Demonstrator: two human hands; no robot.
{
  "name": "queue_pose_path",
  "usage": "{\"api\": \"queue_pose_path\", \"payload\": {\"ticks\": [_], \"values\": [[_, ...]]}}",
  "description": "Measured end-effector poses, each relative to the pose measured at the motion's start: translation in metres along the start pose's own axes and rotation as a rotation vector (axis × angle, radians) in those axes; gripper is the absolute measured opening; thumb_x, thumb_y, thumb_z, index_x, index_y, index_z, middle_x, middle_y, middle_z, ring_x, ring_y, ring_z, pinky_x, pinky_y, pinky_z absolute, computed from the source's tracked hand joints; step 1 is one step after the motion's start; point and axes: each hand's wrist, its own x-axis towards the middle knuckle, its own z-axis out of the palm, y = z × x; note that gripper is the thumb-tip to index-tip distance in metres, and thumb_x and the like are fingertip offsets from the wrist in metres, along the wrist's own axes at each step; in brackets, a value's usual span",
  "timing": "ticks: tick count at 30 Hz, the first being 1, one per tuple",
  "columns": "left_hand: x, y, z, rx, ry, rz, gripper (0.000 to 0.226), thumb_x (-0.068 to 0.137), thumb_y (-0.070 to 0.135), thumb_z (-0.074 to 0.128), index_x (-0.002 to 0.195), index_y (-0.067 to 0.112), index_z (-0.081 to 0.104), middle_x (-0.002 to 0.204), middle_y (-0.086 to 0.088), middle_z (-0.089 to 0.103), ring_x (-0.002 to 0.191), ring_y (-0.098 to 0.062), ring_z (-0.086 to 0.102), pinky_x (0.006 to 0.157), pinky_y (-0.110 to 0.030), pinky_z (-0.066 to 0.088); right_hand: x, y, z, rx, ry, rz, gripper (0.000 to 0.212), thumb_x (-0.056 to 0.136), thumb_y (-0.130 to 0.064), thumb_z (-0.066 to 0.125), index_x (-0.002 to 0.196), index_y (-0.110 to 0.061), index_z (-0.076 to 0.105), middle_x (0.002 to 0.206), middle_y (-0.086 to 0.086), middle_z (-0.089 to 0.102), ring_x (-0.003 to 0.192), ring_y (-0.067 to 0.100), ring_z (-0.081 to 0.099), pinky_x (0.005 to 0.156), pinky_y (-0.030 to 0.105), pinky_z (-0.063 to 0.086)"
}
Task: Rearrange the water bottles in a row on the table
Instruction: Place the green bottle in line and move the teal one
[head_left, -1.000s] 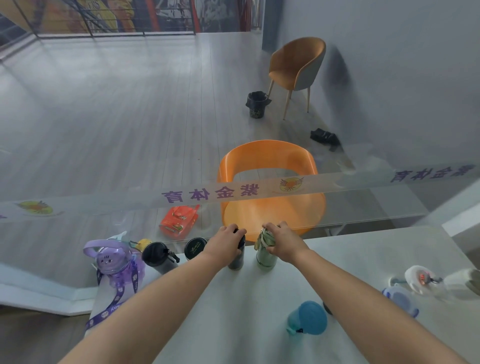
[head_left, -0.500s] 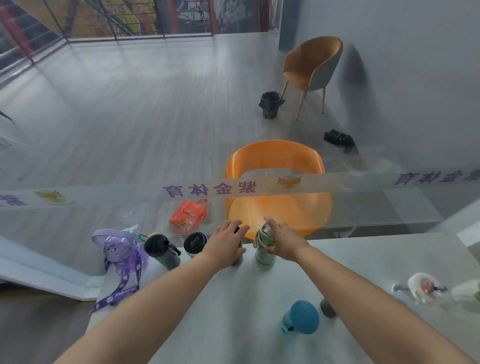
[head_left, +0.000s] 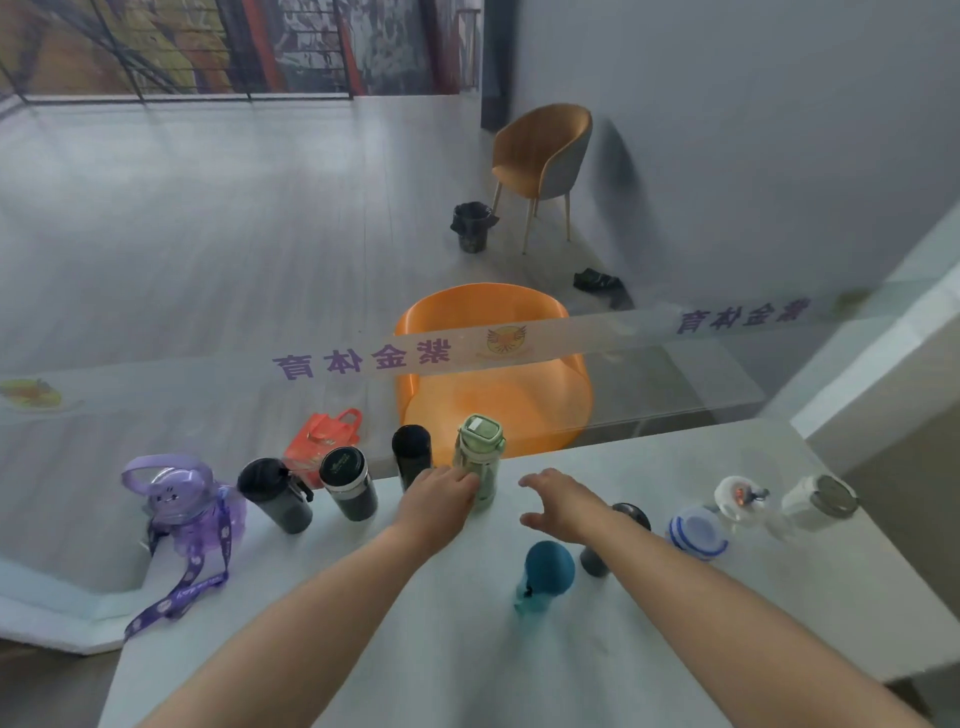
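Note:
Along the table's far edge stand a purple bottle (head_left: 176, 499) with a lanyard, a black tumbler (head_left: 275, 496), a black mug (head_left: 348, 483), a slim black bottle (head_left: 411, 452) and a green bottle (head_left: 479, 457). My left hand (head_left: 441, 501) sits low between the slim black bottle and the green bottle, fingertips against the green bottle's lower side, gripping nothing. My right hand (head_left: 561, 499) hovers just right of the green bottle, fingers spread and empty. Nearer me stand a teal bottle (head_left: 545, 571) and a dark grey bottle (head_left: 615, 530), partly hidden by my right forearm.
At the right end of the white table (head_left: 415, 649) are a blue-and-white bottle (head_left: 696, 532), a clear bottle with a red part (head_left: 740, 499) and a clear bottle with a grey lid (head_left: 821, 499). A glass panel rises behind the table. An orange chair (head_left: 493, 364) stands beyond it.
My left hand has come off the slim black bottle and dropped beside the green bottle. My right hand has let go of the green bottle and moved right. The view has shifted.

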Motion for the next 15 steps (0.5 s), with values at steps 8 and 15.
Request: {"api": "queue_pose_path", "payload": {"ticks": [8,15], "values": [[-0.032,0.029,0.016,-0.039,-0.076,0.044,0.015,0.096,0.023,0.052,0.099,0.022,0.066,0.091,0.001,0.070,0.083,-0.025,0.063,0.070,-0.036,0.049,-0.041,0.018,0.062,-0.123,-0.195,0.006,0.080,0.085,-0.038,0.069,0.153,-0.035,0.027,0.145,0.007,0.040,0.132,0.032,0.042,0.103,0.044,0.045],[-0.008,0.029,0.011,-0.015,0.082,0.090,0.025,0.083,0.007,0.066,0.105,0.017,0.068,0.084,-0.003,0.071,0.080,-0.026,0.062,0.065,-0.036,0.050,-0.024,0.031,0.063,-0.110,-0.131,-0.079,0.071,0.085,-0.027,0.066,0.149,-0.030,0.034,0.133,0.010,0.044,0.122,0.034,0.046,0.093,0.043,0.049]]}}
